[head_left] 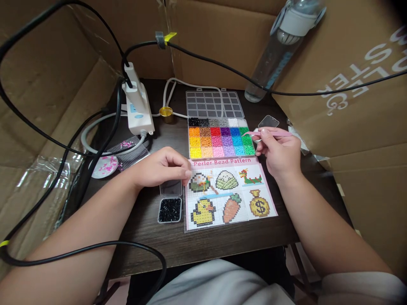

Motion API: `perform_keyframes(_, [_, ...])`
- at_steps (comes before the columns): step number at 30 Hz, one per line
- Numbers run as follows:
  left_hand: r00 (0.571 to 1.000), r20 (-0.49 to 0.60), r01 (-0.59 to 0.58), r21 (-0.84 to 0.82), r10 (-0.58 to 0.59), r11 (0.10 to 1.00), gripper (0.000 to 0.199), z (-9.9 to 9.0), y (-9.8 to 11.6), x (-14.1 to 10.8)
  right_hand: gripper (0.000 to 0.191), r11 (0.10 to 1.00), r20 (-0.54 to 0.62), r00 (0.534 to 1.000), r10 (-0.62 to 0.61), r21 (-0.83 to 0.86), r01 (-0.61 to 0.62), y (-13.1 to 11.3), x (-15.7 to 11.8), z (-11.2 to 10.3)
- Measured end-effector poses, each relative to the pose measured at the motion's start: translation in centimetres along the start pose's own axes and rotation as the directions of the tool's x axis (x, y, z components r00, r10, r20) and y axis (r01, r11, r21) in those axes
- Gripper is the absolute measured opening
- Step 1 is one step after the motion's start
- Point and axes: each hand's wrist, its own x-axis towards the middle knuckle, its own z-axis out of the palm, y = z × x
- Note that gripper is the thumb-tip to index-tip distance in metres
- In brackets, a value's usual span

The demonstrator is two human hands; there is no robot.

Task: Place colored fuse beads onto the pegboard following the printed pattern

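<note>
Pinching pink tweezers (253, 133) in right hand (282, 151), curling left hand (165, 167), its grip unclear, with pattern sheet (244, 189) between both

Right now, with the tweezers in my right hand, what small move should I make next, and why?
I'd probably pinch one from the green beads with the pink tweezers: your right hand grips them, and their tips appear right at that color in the bead box. I can't tell whether they're touching any beads.
</note>
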Motion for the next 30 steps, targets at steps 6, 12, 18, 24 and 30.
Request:
perform_keyframes(6, [1.000, -0.004, -0.008, -0.012, 0.008, 1.000, 0.025, 0.02, -0.05, 0.01, 0.016, 1.000, 0.000, 1.000, 0.010, 0.014, -0.010, -0.08, -0.08, 0.11])
perform_keyframes(12, [1.000, 0.006, -0.009, -0.012, 0.009, 1.000, 0.026, -0.06, -0.21, 0.01, 0.016, 0.999, 0.004, 0.999, 0.046, 0.029, -0.046, -0.01, -0.23, 0.41])
perform_keyframes(18, [1.000, 0.010, -0.025, -0.017, 0.025, 1.000, 0.028, -0.19, -0.49, -0.14, 0.017, 0.992, -0.013, 0.995, 0.097, 0.082, -0.096, -0.03, -0.20, 0.58])
perform_keyframes(24, [1.000, 0.007, -0.022, -0.019, 0.022, 1.000, 0.027, -0.24, -0.52, -0.26, 0.017, 0.993, -0.019, 0.998, 0.065, 0.102, -0.063, -0.29, -0.12, 0.68])
perform_keyframes(30, [1.000, 0.008, -0.003, -0.023, 0.003, 1.000, 0.026, -0.17, -0.71, -0.22, 0.017, 0.997, -0.031, 0.998, 0.055, 0.057, -0.053, -0.52, -0.35, 0.62])
